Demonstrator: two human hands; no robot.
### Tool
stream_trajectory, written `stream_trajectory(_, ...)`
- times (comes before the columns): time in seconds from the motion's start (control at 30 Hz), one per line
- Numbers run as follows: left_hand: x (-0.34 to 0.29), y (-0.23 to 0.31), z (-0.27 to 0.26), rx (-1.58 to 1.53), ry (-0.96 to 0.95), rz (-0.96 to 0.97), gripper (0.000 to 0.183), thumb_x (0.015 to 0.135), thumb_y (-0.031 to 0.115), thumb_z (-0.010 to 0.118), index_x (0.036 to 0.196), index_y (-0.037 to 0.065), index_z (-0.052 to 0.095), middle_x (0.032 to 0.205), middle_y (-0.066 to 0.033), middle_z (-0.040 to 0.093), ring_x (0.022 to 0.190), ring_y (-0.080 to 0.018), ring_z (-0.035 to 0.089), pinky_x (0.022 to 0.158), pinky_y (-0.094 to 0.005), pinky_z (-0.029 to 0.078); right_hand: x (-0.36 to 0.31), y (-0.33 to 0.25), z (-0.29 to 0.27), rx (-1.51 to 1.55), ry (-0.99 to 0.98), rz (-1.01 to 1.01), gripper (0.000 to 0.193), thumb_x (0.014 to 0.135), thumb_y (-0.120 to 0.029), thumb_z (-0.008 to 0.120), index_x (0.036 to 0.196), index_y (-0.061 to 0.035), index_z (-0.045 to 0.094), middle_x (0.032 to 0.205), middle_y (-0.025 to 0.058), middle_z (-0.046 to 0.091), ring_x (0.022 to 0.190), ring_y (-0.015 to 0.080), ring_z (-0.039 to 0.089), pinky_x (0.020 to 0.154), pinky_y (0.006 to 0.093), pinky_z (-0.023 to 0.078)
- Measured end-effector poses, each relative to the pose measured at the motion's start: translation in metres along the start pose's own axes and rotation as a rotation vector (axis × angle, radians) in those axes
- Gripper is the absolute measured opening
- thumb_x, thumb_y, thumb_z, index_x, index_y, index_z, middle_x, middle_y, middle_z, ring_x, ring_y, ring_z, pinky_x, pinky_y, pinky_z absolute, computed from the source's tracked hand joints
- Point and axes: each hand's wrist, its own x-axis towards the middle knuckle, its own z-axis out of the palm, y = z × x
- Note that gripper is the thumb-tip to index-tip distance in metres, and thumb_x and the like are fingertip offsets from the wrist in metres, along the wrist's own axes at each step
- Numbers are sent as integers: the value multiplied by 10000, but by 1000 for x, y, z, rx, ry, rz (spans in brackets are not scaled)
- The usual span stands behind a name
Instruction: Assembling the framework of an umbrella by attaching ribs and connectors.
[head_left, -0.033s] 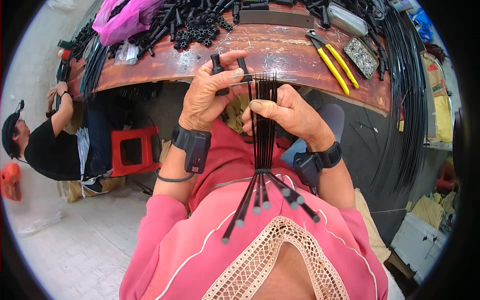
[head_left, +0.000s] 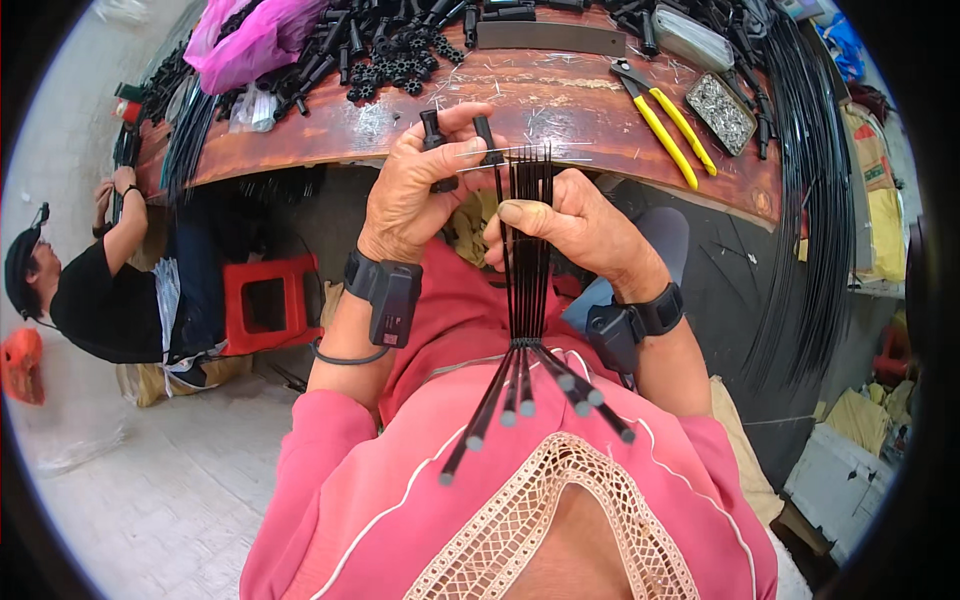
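Gripping the rods [head_left: 528, 270] at the centre of the frame, the right hand [head_left: 590, 225] keeps its fingers closed: the thumb presses from the front and the fingers curl behind, leaving no visible gap. The rods stand nearly parallel above the waist of the bundle and fan out below it, where the grey-tipped ends point toward the lower part of the frame.

The left hand [head_left: 400, 200], upper centre, is partly curled. Its thumb and a raised finger pinch a short black tube [head_left: 483, 130] beside the rod tops; a black handle [head_left: 432, 130] lies across the same hand, behind the thumb. Thin wires [head_left: 575, 159] cross the rod tops; whether the left fingers also pinch them cannot be told.

Change: the grey-tipped ends sit slightly farther left than in the preceding picture. Both grips are the same. This indicates a small tilt of the bundle, with no new stage of handling evident.

Surroundings: the bench [head_left: 330, 155] spans the top of the frame. The pliers [head_left: 660, 138] lie at upper right, apart from both hands.
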Motion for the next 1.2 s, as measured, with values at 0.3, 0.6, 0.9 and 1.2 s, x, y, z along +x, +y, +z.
stream_trajectory(0.3, 1, 1, 4, 45, 22, 38, 380, 838, -7, 660, 1209, -10, 581, 905, -52, 621, 983, -213, 655, 812, -367, 597, -3, 0, 0, -1, 5, -16, 313, 932, -262, 602, 878, 35, 683, 737, 83, 680, 687, 131, 660, 646, 250, 527)
stream_trajectory(0.6, 1, -4, 1, -18, -20, 92, 403, 830, -7, 660, 1218, -42, 559, 940, -98, 649, 970, -233, 667, 818, -373, 590, -1, 1, 5, -30, 83, -33, 296, 921, -229, 590, 835, 40, 679, 700, 76, 667, 657, 121, 641, 629, 244, 512)
stream_trajectory(0.9, -2, -8, 0, -45, 20, 100, 400, 831, -5, 655, 1217, -45, 556, 1020, -179, 679, 930, -243, 682, 794, -363, 588, 0, 2, 5, -41, 132, -1, 289, 922, -221, 589, 804, 28, 674, 676, 71, 664, 615, 104, 620, 563, 244, 493)
stream_trajectory(1.2, -20, 1, 16, 207, 115, 61, 586, 790, -41, 653, 1344, -63, 464, 1200, -183, 601, 988, -214, 654, 845, -323, 552, 7, 6, -2, 19, 41, -49, 285, 950, -237, 579, 902, 31, 663, 772, 73, 684, 693, 122, 653, 638, 260, 542)
